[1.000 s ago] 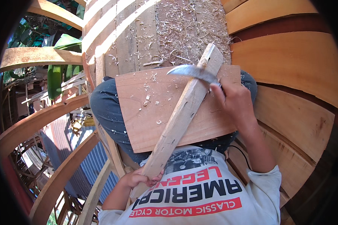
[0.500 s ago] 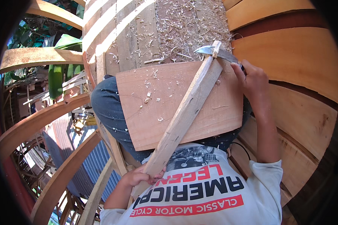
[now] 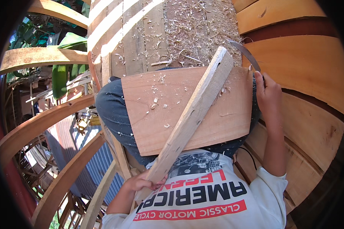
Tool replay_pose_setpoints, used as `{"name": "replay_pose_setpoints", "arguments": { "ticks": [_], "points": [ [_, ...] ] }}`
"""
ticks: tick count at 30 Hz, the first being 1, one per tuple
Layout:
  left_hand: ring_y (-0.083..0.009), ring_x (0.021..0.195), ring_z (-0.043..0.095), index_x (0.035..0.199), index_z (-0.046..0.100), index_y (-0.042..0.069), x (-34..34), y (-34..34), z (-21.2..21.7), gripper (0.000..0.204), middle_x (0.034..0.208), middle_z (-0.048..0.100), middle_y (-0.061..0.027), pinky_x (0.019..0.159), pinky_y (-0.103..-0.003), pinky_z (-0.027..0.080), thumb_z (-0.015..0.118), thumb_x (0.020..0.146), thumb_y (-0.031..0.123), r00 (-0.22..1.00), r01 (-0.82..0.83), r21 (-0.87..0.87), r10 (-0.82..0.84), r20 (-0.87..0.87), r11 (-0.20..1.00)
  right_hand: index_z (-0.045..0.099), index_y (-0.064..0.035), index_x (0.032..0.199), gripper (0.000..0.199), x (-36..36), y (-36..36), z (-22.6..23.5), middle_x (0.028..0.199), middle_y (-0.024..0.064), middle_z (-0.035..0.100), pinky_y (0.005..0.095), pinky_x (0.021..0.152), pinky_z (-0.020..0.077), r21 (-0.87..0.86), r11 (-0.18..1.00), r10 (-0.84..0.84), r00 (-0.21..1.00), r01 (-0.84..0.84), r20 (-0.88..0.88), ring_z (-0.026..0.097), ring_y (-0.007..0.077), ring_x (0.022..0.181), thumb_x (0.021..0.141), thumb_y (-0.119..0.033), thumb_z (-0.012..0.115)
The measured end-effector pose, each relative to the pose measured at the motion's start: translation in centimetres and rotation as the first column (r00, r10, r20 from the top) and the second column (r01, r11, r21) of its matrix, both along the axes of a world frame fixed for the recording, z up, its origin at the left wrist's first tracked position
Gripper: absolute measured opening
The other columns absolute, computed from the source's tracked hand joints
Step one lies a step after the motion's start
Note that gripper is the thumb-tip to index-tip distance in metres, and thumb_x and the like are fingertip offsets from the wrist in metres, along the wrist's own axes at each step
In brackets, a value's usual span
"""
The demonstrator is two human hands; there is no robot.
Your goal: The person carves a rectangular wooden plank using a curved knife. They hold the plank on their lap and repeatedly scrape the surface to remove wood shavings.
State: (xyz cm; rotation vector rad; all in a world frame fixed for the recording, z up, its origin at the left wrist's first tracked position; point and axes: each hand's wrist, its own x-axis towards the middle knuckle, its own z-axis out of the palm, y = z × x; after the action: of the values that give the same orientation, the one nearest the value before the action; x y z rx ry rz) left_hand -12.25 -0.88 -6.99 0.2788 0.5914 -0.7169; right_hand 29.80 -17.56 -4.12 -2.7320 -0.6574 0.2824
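Your left hand [image 3: 141,182] is wrapped around the lower end of the long pale wooden batten with small holes along its face [image 3: 191,118], gripping it close against your white printed shirt [image 3: 202,198]. That grip pins the near end, so the batten runs diagonally up across your lap and its far end sticks out over the shavings.

Under the batten lies the flat reddish-brown wooden board with a curved lower edge [image 3: 156,110], resting on your knees in dark blue trousers [image 3: 111,110]. It appears to serve as your worktop: it backs the batten and catches the chips, a few of which sit scattered on it.

Your right hand [image 3: 267,93] is closed around the handle of the curved steel blade [image 3: 245,53], held off to the right of the board with the blade raised clear of the wood. The edge is not touching the batten; it hovers just beyond the batten's upper end.

Ahead of your knees, the grey plank floor [image 3: 141,38] carries a thick drift of pale wood shavings [image 3: 197,28]. Curved orange-brown hull planks [image 3: 305,65] rise at your right, and bent wooden ribs [image 3: 46,118] arc at your left.
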Motion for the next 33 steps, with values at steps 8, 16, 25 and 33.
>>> {"name": "replay_pose_setpoints", "arguments": {
  "ticks": [8,16,25,33],
  "points": [
    [-0.0099,0.069,0.044,0.120,0.042,-0.004,0.7,0.3,0.2,0.065,0.085,0.046,-0.0035,0.058,-0.022,0.036,0.053,0.056,0.003,0.999,-0.018,-0.066,0.015,-0.046,0.998,0.052,0.0013,0.072,0.036,-4.4,0.0,1.3,0.054,0.0187,0.042,0.0343,0.044,0.0343,0.288,0.957,0.093,0.982,-0.043,-0.162,0.037,0.0298,0.044,0.093,-0.028,0.059],
    [-0.0076,0.073,0.043,0.125,0.041,0.000,1.3,0.1,1.3,0.062,0.089,0.044,0.0001,0.061,-0.020,0.036,0.054,0.065,0.010,0.999,0.037,0.088,-0.040,0.025,0.995,0.057,-0.0044,0.067,0.038,-7.9,1.4,1.4,0.055,0.0146,0.055,0.0373,0.045,0.0434,0.077,0.911,0.409,0.909,-0.404,-0.072,0.058,0.0324,0.050,0.086,-0.036,0.067],
    [-0.0088,0.079,0.048,0.124,0.045,-0.002,1.7,0.0,1.9,0.059,0.094,0.049,-0.0019,0.065,-0.021,0.040,0.054,0.066,0.007,0.998,0.055,0.162,-0.053,-0.014,0.985,0.058,-0.0053,0.064,0.044,-6.4,2.0,1.2,0.054,0.0131,0.054,0.0366,0.045,0.0433,-0.038,0.908,0.419,0.906,-0.417,0.057,0.057,0.0305,0.048,0.083,-0.043,0.068],
    [-0.0124,0.086,0.051,0.123,0.045,-0.002,1.4,-0.2,1.7,0.058,0.099,0.050,-0.0048,0.073,-0.024,0.044,0.054,0.067,0.006,0.998,0.003,0.160,-0.012,0.061,0.987,0.057,-0.0049,0.061,0.051,-3.1,2.0,0.9,0.052,0.0114,0.054,0.0386,0.046,0.0430,-0.139,0.941,0.326,0.935,-0.308,0.137,0.057,0.0300,0.048,0.084,-0.050,0.064]
  ]
}}
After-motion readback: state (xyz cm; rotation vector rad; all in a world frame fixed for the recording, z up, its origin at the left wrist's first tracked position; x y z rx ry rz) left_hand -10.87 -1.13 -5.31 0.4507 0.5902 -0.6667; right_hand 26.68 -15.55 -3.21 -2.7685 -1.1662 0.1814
